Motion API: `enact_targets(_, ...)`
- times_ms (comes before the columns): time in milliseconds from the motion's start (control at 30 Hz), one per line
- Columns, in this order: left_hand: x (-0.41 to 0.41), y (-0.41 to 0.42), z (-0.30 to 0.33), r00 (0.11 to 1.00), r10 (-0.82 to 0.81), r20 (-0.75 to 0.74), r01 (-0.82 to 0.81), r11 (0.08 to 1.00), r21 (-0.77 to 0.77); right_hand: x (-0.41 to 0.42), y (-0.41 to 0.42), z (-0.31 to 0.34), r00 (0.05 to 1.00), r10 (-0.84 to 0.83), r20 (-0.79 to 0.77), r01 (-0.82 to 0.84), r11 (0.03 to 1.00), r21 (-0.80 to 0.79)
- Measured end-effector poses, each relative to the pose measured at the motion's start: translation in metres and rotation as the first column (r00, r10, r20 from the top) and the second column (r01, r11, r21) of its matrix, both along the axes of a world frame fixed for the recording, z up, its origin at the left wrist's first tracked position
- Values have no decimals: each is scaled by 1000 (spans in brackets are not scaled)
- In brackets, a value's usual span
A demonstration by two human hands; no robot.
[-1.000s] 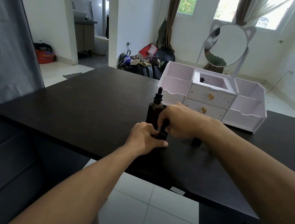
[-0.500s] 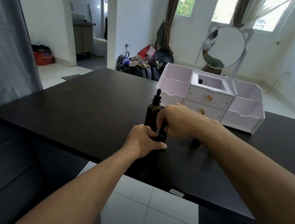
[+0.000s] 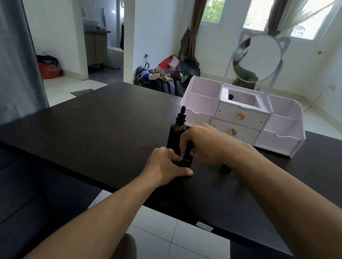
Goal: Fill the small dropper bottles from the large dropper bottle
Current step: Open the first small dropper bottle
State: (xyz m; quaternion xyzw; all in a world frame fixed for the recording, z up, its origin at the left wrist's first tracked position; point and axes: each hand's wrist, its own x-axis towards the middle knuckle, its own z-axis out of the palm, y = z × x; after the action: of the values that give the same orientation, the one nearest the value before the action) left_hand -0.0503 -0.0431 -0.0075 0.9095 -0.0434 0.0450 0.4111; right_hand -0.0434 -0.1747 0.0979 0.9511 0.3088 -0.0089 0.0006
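Note:
A large dark amber dropper bottle (image 3: pixel 176 133) with a black dropper cap stands upright on the black table (image 3: pixel 93 133). Just in front of it stands a small dark dropper bottle (image 3: pixel 186 160). My left hand (image 3: pixel 167 166) grips the base of this small bottle. My right hand (image 3: pixel 201 144) is closed around its black cap from above. A second small dark bottle (image 3: pixel 225 168) stands to the right, partly hidden behind my right wrist.
A white and pink vanity organiser (image 3: pixel 241 118) with two drawers and a round cat-ear mirror (image 3: pixel 258 57) stands behind the bottles. The table's near edge runs just below my left hand. A grey curtain (image 3: pixel 5 57) hangs at the left.
Both hands stay on the small bottle; my right hand's fingers shift slightly around its cap. The view has tilted a little.

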Motion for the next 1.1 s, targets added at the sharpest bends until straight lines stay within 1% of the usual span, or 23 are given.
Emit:
enact_targets(100, -1, 0, 1, 1000, 3, -1, -3, 1000, 3, 0, -3, 1, 1000, 16, -12, -15, 999, 38)
enact_targets(200, -1, -1, 0, 1000, 24, -15, -24, 1000, -10, 2, -4, -1, 1000, -27, -5, 27, 996, 87)
enact_targets(333, 0, -1, -1, 999, 18, -28, -19, 999, -26, 5, -3, -3, 996, -84, 2, 84, 995, 46)
enact_targets(467, -1, -1, 1, 1000, 13, 8, -13, 1000, -9, 2, -2, 0, 1000, -26, 1, 26, 999, 31)
enact_targets(600, -2, 0, 0, 1000, -7, 0, 7, 999, -53, -2, -2, 11, 999, 36, 36, -37, 998, 43)
enact_targets(733, -3, 0, 2, 999, -20, 32, 21, 999, -41, -1, -10, 23, 999, 12, 37, -17, 991, 129)
enact_targets(867, -4, 0, 3, 998, -21, 53, 22, 1000, -13, -4, -19, 35, 997, -64, 34, 53, 968, 246)
enact_targets(967, -4, -1, 2, 999, -3, 53, 3, 1000, -9, -4, -27, 40, 988, -151, 36, 126, 914, 385)
enact_targets(1100, -6, -2, 3, 999, 39, 36, -38, 999, -37, 5, -37, 26, 956, -290, -35, 268, 824, 500)
